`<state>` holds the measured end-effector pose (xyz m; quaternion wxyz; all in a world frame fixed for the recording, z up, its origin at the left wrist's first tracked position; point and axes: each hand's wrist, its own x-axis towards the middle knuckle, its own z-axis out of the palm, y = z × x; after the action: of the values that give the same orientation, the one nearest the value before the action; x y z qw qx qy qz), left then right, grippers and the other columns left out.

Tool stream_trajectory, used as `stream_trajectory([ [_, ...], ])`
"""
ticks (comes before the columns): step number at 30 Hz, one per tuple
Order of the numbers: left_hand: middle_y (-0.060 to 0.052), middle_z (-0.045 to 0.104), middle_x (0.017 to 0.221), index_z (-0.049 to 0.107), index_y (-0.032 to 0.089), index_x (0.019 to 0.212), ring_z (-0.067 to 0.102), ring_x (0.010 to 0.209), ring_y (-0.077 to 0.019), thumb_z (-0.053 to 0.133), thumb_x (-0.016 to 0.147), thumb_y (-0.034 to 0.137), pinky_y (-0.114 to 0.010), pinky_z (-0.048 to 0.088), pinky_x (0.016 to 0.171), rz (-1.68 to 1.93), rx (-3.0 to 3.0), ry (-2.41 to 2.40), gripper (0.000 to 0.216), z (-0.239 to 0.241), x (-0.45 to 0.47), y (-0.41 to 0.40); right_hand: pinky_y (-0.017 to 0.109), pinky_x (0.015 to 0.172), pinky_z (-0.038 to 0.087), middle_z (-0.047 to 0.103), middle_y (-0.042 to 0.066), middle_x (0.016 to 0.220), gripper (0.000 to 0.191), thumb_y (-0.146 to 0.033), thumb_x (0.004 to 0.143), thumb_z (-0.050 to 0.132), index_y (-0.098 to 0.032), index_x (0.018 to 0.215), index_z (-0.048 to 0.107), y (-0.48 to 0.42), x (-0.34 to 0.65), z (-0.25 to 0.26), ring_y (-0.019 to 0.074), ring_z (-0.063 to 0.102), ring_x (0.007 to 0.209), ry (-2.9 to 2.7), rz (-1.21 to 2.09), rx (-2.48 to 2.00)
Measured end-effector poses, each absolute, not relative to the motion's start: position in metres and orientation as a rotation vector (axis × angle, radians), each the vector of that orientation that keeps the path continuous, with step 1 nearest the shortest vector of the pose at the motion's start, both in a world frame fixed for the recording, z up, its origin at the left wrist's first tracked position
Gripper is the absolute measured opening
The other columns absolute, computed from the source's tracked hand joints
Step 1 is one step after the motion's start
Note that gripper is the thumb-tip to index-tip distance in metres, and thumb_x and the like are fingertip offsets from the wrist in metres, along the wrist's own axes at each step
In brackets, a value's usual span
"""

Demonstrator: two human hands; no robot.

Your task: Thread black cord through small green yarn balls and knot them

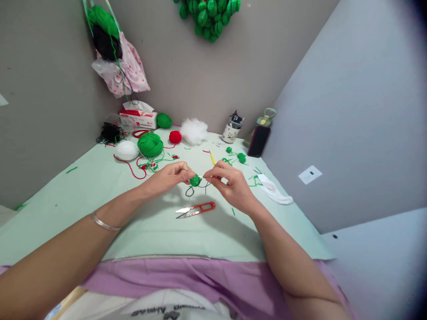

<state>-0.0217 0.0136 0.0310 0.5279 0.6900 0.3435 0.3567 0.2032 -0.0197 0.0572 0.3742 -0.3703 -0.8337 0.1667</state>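
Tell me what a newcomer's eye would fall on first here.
Probably the small green piece over the table, pinched in the left hand, beside a thin pale tool in the right hand. Below them in view lie red-handled snips, blades pointing left. Farther back, a green yarn ball sits beside a white ball, and a green cluster shows high on the wall.

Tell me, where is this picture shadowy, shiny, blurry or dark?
Head view: soft shadows on the pale green tabletop near the left forearm and right forearm; head view: pale glints on the blades of the thread snips; head view: blurry letters on the shirt, unclear stitches on the small green piece; head view: darkness at the far right edge.
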Motion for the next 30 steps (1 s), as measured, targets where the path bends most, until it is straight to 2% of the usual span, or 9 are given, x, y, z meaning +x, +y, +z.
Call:
stream_trajectory([
  [4,-0.003,0.064,0.086,0.037,0.019,0.069,0.066,0.092,-0.0206,0.071,0.077,0.035,-0.035,0.048,0.081,0.806,1.434,0.621,0.039,0.032,-0.019,0.010,0.029,0.066,0.043,0.056,0.002,0.080,0.014,-0.017,0.091,0.056,-0.021,0.093,0.069,-0.021,0.203,0.059,0.0133,0.052,0.072,-2.082,0.460,-0.929],
  [7,-0.006,0.067,0.094,0.032,0.020,0.069,0.068,0.093,-0.0226,0.075,0.074,0.028,-0.036,0.050,0.082,0.807,1.357,0.579,0.044,0.032,-0.016,0.007,0.029,0.066,0.043,0.056,0.002,0.079,0.013,-0.018,0.091,0.057,-0.022,0.092,0.070,-0.020,0.202,0.059,0.0134,0.052,0.072,-2.057,0.481,-0.916],
  [14,-0.009,0.065,0.117,0.035,0.018,0.069,0.065,0.094,-0.0168,0.070,0.080,0.026,-0.037,0.050,0.088,0.897,1.358,0.541,0.038,0.034,-0.015,0.007,0.028,0.068,0.046,0.057,0.002,0.080,0.012,-0.021,0.090,0.060,-0.022,0.094,0.071,-0.018,0.201,0.056,0.0133,0.055,0.075,-1.995,0.608,-0.859],
  [19,-0.009,0.067,0.114,0.030,0.018,0.067,0.066,0.085,-0.0143,0.074,0.076,0.025,-0.033,0.050,0.083,0.923,1.346,0.536,0.045,0.032,-0.016,0.008,0.028,0.067,0.044,0.055,0.001,0.077,0.013,-0.023,0.089,0.062,-0.023,0.096,0.073,-0.016,0.201,0.055,0.0129,0.052,0.074,-1.984,0.674,-0.853],
  [25,-0.009,0.068,0.111,0.027,0.019,0.067,0.069,0.086,-0.0181,0.075,0.075,0.026,-0.032,0.049,0.080,0.909,1.327,0.554,0.049,0.034,-0.014,0.005,0.030,0.069,0.044,0.055,0.001,0.074,0.014,-0.026,0.089,0.063,-0.023,0.097,0.074,-0.011,0.203,0.052,0.0134,0.051,0.073,-1.952,0.818,-0.848],
  [30,-0.007,0.069,0.101,0.028,0.019,0.065,0.067,0.085,-0.0183,0.076,0.071,0.026,-0.030,0.047,0.074,0.927,1.364,0.584,0.049,0.031,-0.009,0.001,0.029,0.065,0.049,0.058,0.002,0.078,0.015,-0.033,0.086,0.066,-0.019,0.087,0.071,-0.013,0.196,0.048,0.0125,0.057,0.070,-1.856,0.947,-0.831],
])
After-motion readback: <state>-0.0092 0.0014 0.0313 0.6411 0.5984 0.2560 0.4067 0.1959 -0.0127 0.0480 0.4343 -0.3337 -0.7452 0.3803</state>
